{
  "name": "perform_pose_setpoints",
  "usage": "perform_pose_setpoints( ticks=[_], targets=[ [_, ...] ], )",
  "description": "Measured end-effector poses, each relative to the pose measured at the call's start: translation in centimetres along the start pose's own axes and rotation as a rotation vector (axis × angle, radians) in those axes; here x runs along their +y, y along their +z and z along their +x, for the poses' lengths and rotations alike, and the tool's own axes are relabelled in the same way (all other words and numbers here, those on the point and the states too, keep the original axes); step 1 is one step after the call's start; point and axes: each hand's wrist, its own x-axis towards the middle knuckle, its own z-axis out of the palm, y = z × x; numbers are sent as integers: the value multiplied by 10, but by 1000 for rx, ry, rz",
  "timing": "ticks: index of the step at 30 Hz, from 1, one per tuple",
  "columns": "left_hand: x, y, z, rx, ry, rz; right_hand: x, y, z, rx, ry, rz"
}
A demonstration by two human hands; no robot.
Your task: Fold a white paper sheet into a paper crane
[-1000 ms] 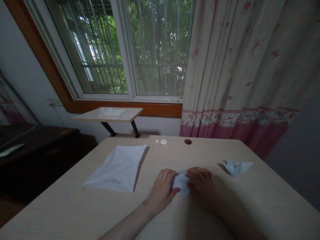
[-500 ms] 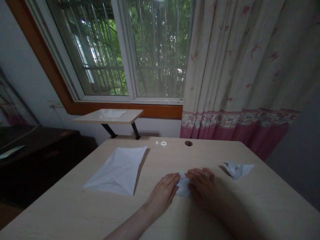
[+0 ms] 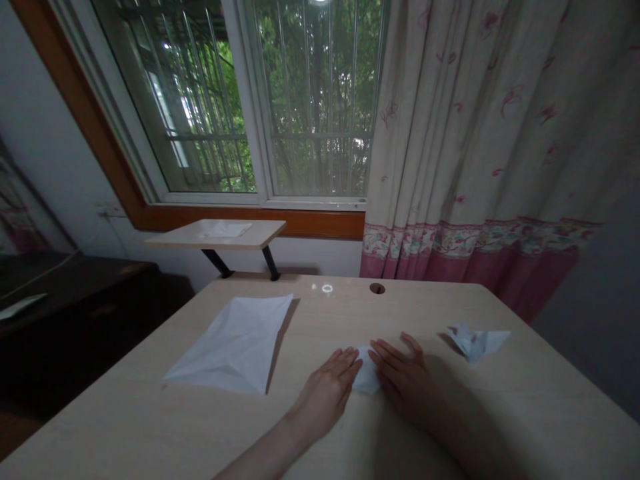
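A small folded piece of white paper (image 3: pixel 367 373) lies on the desk between my hands. My left hand (image 3: pixel 327 383) rests on its left side, fingers stretched out and lying flat. From the right, my right hand (image 3: pixel 405 373) lies over the other side of the paper, its fingers extended and one finger spread away from the rest. Both hands cover the paper's side edges, so its full outline is hidden. Neither hand is closed round it.
A large creased white sheet (image 3: pixel 240 347) lies to the left on the desk (image 3: pixel 315 440). At the right stands a folded paper figure (image 3: pixel 475 343). A raised shelf (image 3: pixel 260 235) holding some white paper (image 3: pixel 227 229) is at the back left, near a cable hole (image 3: pixel 377 289).
My fingers have flattened and straightened over the folded paper. One finger of my right hand has lifted outward. The other papers have stayed in place.
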Motion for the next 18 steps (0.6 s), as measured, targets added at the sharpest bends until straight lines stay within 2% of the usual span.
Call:
perform_pose_setpoints(
  ticks=[4,10,14,18],
  targets=[
    [3,-5,1,-10,-25,-5,-1,-4,2,-21,12,-24],
    [7,-6,-1,34,-41,44,2,-6,2,66,106,-99],
    [10,-4,-2,75,-33,113,8,2,0,126,264,-169],
    [16,-7,-1,70,-55,148,9,13,-6,225,381,-136]
  ],
)
